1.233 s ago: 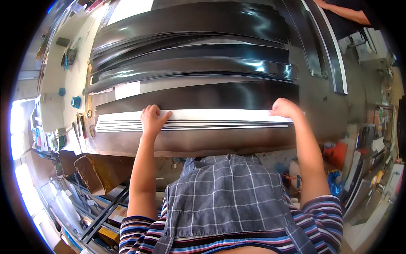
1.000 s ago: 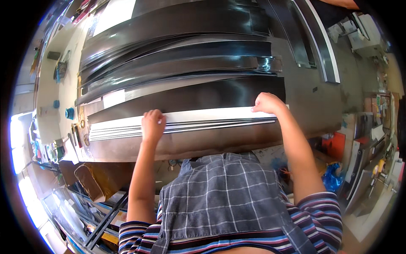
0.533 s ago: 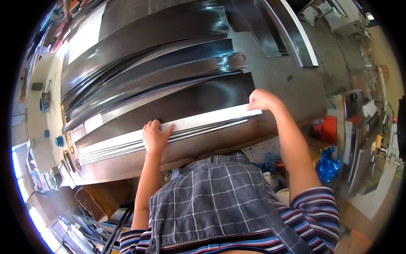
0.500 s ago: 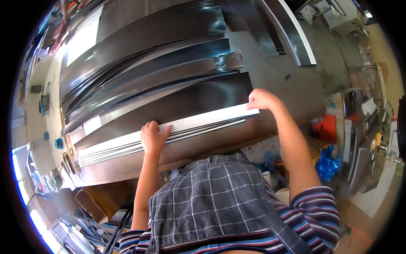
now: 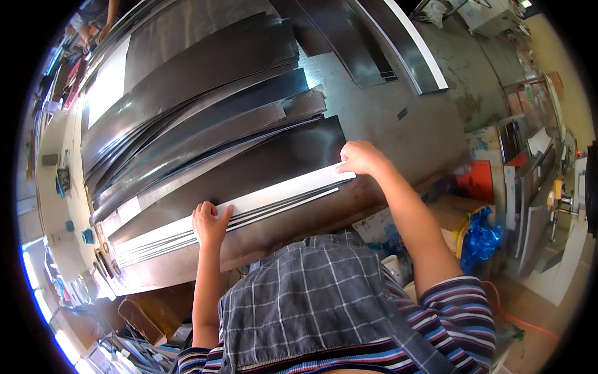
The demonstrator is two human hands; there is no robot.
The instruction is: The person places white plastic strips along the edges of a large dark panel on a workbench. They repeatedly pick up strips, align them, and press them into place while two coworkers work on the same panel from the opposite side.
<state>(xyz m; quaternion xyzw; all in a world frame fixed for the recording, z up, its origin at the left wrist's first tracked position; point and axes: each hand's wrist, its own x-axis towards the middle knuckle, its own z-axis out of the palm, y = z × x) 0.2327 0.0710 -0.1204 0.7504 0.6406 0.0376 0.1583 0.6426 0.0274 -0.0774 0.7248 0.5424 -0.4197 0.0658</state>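
A long white strip [image 5: 283, 187] lies slantwise along the near side of a dark flat sheet [image 5: 299, 149]. Several more white strips with dark gaps [image 5: 268, 215] lie side by side just nearer to me. My right hand [image 5: 362, 158] pinches the strip's right end between thumb and bent fingers. Toward the middle, my left hand [image 5: 210, 223] grips the same strip, its fingers curled at the far edge and its thumb apart on the white surface. The underside of the strip is hidden.
Stacked dark sheets [image 5: 205, 93] cover the table beyond. A white-edged dark panel [image 5: 405, 50] lies at the far right. Scissors [image 5: 115, 267] and tools sit at the table's left end. A blue plastic bag [image 5: 479, 235] is at my right. Another person's hand [image 5: 104, 31] shows far left.
The view has shifted, so the table and both hands sit farther left in the picture. Both hands keep their hold on the white strip. More of the other person shows at the far left.
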